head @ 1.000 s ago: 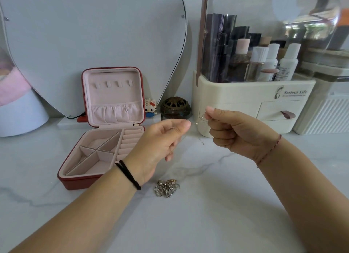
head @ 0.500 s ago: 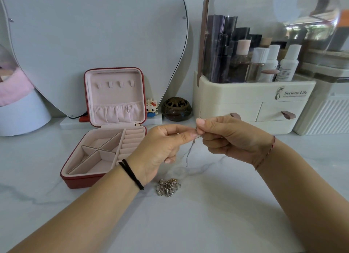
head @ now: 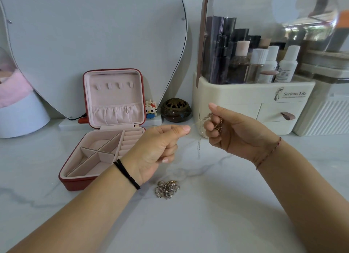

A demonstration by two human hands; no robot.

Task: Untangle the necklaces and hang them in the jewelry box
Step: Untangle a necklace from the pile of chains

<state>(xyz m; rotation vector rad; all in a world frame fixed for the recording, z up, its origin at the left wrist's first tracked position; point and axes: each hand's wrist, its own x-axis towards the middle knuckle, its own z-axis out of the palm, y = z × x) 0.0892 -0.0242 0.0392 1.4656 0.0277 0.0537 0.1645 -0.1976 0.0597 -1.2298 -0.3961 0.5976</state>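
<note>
A thin silver necklace chain (head: 198,122) stretches between my two hands above the marble top. My left hand (head: 160,149) pinches one end between thumb and forefinger. My right hand (head: 232,130) grips the other part, with a bunch of chain and gold links curled in its fingers. A short strand with a small pendant (head: 199,144) dangles between the hands. A tangled heap of silver jewelry (head: 167,189) lies on the counter below my left wrist. The red jewelry box (head: 73,183) stands open at the left, its pink lid showing several hooks (head: 114,85) with nothing on them.
A heart-shaped mirror (head: 94,35) leans behind the box. A cream cosmetics organizer (head: 255,101) with bottles stands at the right, a white ribbed container (head: 328,118) beside it. A brown incense pot (head: 176,110) and a small block figure (head: 150,109) sit between them. A white tub (head: 20,116) is far left.
My hands came together half a second ago, then drew apart again, pulling the chain taut between them. The right hand now holds more bunched chain. The heap on the counter has not moved.
</note>
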